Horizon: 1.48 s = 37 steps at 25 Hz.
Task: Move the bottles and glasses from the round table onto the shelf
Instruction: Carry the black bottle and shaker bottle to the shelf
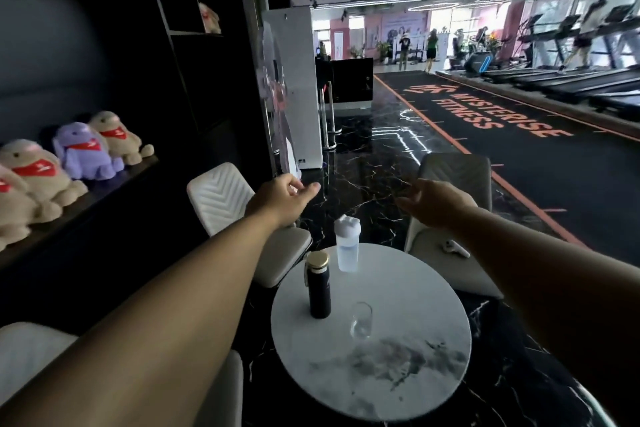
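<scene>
On the white round table (398,388) stand a black bottle with a gold cap (318,288), a clear shaker bottle with a white lid (347,246) at the far edge, and an empty clear glass (361,320) near the middle. My left hand (280,198) is stretched out above and beyond the bottles, fingers apart, holding nothing. My right hand (433,199) is held out at the same height to the right, also open and empty. The black shelf (104,191) runs along the left wall.
Several plush toys (86,152) sit on the shelf's lower board. White chairs stand left (221,198), near left (31,354) and right (453,177) of the table; a small white item (453,248) lies on the right seat. Dark marble floor and treadmills lie beyond.
</scene>
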Each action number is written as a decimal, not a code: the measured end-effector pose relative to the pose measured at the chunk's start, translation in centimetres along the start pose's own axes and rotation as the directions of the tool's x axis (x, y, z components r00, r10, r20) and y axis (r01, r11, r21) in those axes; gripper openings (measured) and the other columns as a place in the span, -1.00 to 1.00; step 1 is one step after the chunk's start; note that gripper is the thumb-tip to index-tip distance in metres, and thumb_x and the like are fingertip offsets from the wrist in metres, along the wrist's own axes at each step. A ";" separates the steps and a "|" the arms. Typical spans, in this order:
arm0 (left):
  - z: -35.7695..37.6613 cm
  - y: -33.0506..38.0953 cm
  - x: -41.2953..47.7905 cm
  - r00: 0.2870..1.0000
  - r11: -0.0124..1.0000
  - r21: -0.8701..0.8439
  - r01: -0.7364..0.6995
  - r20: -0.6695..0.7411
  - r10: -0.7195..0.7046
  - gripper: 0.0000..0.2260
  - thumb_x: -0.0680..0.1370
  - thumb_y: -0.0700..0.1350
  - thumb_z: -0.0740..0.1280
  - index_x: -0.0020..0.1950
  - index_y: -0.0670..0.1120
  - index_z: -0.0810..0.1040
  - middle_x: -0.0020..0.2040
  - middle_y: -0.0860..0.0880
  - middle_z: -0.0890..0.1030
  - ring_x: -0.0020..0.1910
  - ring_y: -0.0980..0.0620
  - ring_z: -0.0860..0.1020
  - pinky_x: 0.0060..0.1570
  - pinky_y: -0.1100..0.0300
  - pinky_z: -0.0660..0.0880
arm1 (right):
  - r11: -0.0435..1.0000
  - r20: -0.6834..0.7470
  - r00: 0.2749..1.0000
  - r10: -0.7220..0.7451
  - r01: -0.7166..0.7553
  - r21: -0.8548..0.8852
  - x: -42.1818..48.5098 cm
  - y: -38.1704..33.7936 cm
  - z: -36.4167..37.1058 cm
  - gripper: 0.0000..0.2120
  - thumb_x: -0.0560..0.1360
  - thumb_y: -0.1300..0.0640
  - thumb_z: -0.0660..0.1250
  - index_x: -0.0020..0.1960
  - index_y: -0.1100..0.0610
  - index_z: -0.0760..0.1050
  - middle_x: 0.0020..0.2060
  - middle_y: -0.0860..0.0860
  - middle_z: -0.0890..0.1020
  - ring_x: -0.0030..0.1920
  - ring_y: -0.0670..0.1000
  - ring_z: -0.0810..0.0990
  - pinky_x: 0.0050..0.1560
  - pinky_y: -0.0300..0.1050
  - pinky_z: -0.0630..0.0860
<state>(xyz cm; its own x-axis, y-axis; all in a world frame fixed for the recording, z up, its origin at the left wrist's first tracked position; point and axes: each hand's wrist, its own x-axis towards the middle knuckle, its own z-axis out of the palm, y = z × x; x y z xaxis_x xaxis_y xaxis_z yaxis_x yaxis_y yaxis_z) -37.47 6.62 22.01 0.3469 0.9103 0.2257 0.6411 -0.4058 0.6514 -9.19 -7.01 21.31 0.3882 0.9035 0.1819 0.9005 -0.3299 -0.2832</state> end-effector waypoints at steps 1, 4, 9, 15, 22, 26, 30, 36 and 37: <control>1.2 -0.3 1.7 1.000 1.000 0.007 0.003 0.013 -0.003 -0.52 0.36 0.50 0.27 -0.08 0.13 0.57 -0.09 0.15 0.65 -0.07 0.08 0.64 0.03 0.08 0.57 | 1.000 0.009 1.000 0.000 0.000 -0.002 1.9 0.4 0.8 -0.57 0.56 -0.28 0.26 0.11 0.08 0.56 -0.02 0.09 0.69 -0.04 0.12 0.65 0.00 0.09 0.63; 4.6 -2.2 5.7 0.997 0.999 0.022 0.036 0.072 -0.038 -0.49 0.38 0.50 0.25 0.02 0.12 0.59 -0.09 0.14 0.66 -0.08 0.09 0.63 0.00 0.08 0.57 | 1.000 0.055 0.998 0.003 -0.003 0.002 7.2 0.9 3.4 -0.60 0.54 -0.29 0.26 0.09 0.02 0.55 -0.08 0.01 0.65 -0.07 0.08 0.61 -0.07 0.03 0.60; 9.5 -7.6 9.0 0.974 0.984 0.066 0.165 0.144 -0.173 -0.44 0.32 0.56 0.20 0.03 0.17 0.52 -0.11 0.22 0.62 -0.10 0.18 0.60 -0.17 0.18 0.46 | 0.999 0.104 0.994 -0.025 0.028 -0.027 15.7 2.0 8.0 -0.66 0.55 -0.27 0.25 0.03 -0.01 0.56 -0.16 0.00 0.66 -0.17 0.03 0.58 -0.31 -0.14 0.42; 15.1 -14.0 7.9 0.888 0.917 0.088 0.388 0.232 -0.398 -0.09 0.15 0.64 0.33 0.35 0.13 0.48 0.23 0.11 0.56 0.16 0.08 0.58 0.21 0.06 0.53 | 0.991 0.235 0.963 -0.135 0.126 0.051 24.5 3.1 15.5 -0.62 0.51 -0.27 0.32 0.13 -0.01 0.54 -0.04 0.04 0.67 -0.14 0.03 0.59 -0.30 -0.15 0.43; 22.3 -15.1 4.1 0.822 0.841 0.161 0.517 0.182 -0.540 0.02 0.05 0.46 0.57 0.43 0.14 0.40 0.27 0.17 0.52 0.26 0.13 0.55 0.24 0.19 0.48 | 0.942 0.544 0.779 -0.312 0.327 0.073 29.1 0.8 26.5 -0.01 0.21 -0.37 0.55 0.52 -0.06 0.29 0.37 0.10 0.48 0.33 0.23 0.50 0.25 0.12 0.53; 25.6 -14.3 2.7 0.822 0.817 0.107 0.566 -0.006 -0.569 -0.37 0.17 0.31 0.55 0.12 0.19 0.39 0.04 0.13 0.60 0.04 0.12 0.60 0.09 0.13 0.54 | 0.927 0.589 0.740 -0.324 0.374 0.039 29.1 1.1 29.9 0.01 0.20 -0.18 0.66 0.50 -0.05 0.24 0.31 0.15 0.42 0.30 0.31 0.45 0.19 0.18 0.52; 25.9 -13.6 1.8 0.805 0.804 0.053 0.592 -0.077 -0.588 -0.46 0.26 0.20 0.57 0.12 0.11 0.44 -0.02 0.09 0.63 -0.02 0.11 0.62 0.04 0.11 0.58 | 0.941 0.570 0.755 -0.323 0.321 0.108 28.9 1.4 30.3 0.00 0.23 -0.05 0.67 0.49 -0.04 0.17 0.28 0.16 0.43 0.28 0.31 0.47 0.16 0.22 0.57; 16.9 -10.3 -2.0 0.726 0.762 -0.011 0.648 -0.295 -0.622 -0.42 0.26 0.16 0.61 0.19 0.12 0.46 0.03 0.14 0.64 0.02 0.11 0.64 -0.03 0.20 0.56 | 0.850 0.542 0.691 -0.478 0.520 0.087 25.8 -3.3 24.9 -0.06 0.17 -0.18 0.60 0.42 -0.04 0.23 0.20 0.10 0.53 0.22 0.23 0.52 0.10 0.06 0.56; 14.2 -9.8 -2.8 0.703 0.749 0.004 0.662 -0.349 -0.620 -0.41 0.26 0.18 0.60 0.19 0.12 0.46 0.04 0.14 0.63 0.03 0.08 0.64 -0.04 0.18 0.54 | 0.819 0.538 0.666 -0.517 0.567 0.086 25.3 -5.2 23.3 -0.05 0.15 -0.23 0.57 0.42 -0.06 0.24 0.18 0.07 0.56 0.20 0.20 0.56 0.06 -0.01 0.54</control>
<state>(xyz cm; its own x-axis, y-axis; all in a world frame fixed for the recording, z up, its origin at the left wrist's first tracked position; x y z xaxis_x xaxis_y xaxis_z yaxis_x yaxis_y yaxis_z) -34.97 6.88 4.74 -0.3918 0.9200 0.0077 0.7126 0.2982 0.6351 -8.65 23.91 5.43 -0.3124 0.9194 -0.2388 0.9411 0.2654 -0.2094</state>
